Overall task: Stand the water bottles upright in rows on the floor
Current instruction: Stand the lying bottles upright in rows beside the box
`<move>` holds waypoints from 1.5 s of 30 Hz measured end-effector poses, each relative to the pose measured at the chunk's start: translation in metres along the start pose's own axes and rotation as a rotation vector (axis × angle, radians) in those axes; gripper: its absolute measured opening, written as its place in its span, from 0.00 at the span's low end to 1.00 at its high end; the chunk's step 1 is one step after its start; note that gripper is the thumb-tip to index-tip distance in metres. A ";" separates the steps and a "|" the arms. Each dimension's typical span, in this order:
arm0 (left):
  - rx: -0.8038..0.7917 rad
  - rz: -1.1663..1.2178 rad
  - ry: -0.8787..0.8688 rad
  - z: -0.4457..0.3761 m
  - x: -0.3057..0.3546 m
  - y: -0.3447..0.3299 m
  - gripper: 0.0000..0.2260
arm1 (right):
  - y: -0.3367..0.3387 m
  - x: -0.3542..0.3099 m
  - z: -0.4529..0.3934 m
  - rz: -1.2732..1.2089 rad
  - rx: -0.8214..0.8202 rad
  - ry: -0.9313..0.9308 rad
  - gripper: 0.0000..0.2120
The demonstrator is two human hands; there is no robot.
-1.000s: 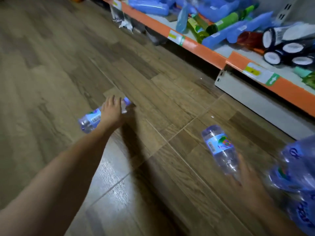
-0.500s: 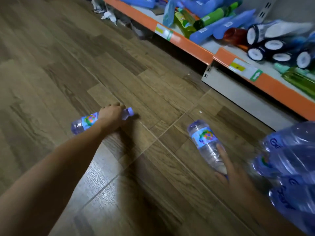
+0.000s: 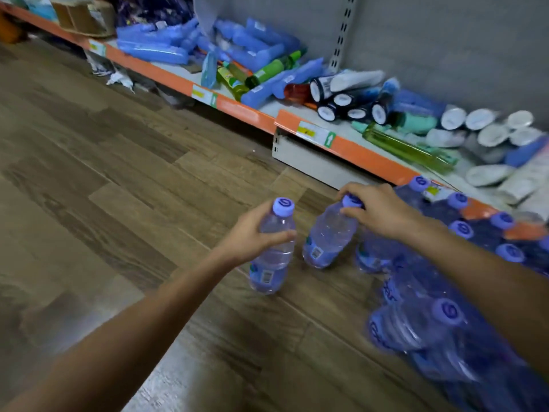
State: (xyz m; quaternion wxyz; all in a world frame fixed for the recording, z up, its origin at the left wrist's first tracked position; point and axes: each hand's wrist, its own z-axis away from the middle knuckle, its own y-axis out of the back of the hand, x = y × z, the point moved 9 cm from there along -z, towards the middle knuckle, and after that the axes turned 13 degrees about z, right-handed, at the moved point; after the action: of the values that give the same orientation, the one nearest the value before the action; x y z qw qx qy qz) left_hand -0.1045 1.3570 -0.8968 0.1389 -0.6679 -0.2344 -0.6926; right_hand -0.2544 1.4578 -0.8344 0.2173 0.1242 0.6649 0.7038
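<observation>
Two bottles in hand at once, both near upright on the wood-pattern floor [image 3: 124, 179]. Left hand [image 3: 248, 234] wrapped round the shoulder of the left bottle [image 3: 271, 248], fingers behind, thumb across the front; base on or just above the boards, cannot tell which. Right hand [image 3: 378, 211] pinching the capped neck of the second bottle [image 3: 328, 236] from above; body tilted, top leaning right, base toward the floor. Step in hand, by judgement: seating both beside the standing group [image 3: 475, 230] at right, to extend a row. To do well: bring the tilted bottle vertical before letting go; press each base flat; line up with the nearest standing bottle [image 3: 374, 251], close but not knocking it; release the neck pinch straight upward to avoid tipping. Light, thin-walled plastic, probably easy to topple if nudged. Contents: both clear, capped in lilac, blue labels low on the body; fill level not readable, though apparently full. More bottles lower right [image 3: 416, 325], blurred, seemingly lying in plastic wrap. Behind: orange-edged shelf [image 3: 371, 160] holding loose blue packs, green bottles, white-capped tubes lying down.
</observation>
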 end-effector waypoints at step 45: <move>-0.945 -1.183 -0.118 0.072 0.085 -0.424 0.20 | -0.026 0.215 0.334 0.137 -0.085 -0.168 0.17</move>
State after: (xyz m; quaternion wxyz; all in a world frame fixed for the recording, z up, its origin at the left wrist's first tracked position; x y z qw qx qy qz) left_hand -0.2625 1.7649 -0.8720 -0.5692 -0.4556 -0.2390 -0.6414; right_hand -0.2845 1.8542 -0.8560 0.2285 0.2185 0.6040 0.7316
